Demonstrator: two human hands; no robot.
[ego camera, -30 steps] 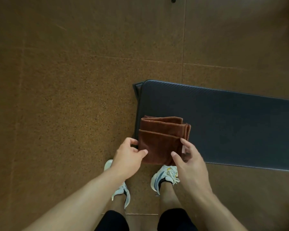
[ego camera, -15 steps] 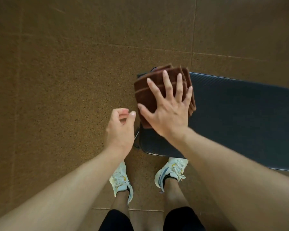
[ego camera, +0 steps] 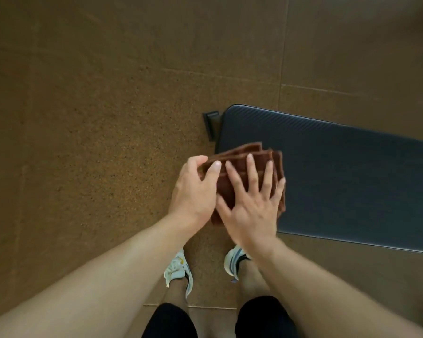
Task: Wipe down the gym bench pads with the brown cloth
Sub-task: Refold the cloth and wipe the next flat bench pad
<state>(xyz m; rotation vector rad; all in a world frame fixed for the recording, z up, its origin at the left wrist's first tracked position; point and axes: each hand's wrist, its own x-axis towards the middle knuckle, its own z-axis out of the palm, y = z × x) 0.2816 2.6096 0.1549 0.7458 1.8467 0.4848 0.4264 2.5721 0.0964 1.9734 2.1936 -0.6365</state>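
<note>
The folded brown cloth [ego camera: 239, 162] lies on the left end of the dark bench pad [ego camera: 340, 176]. My right hand [ego camera: 250, 206] lies flat on top of the cloth with its fingers spread and straight. At the cloth's left edge, my left hand [ego camera: 195, 189] grips it, with the thumb on top and the other fingers curled under the edge. Both hands hide most of the cloth.
The bench pad runs off to the right of the view. A black frame end [ego camera: 211, 124] sticks out at its far left corner. Brown speckled floor tiles [ego camera: 95, 118] surround the bench. My two feet in white shoes [ego camera: 178, 270] stand close to the pad's near edge.
My left hand has moved from beside the bench onto the cloth's left edge. My right hand and the cloth have slid back toward me along the pad's left end.
</note>
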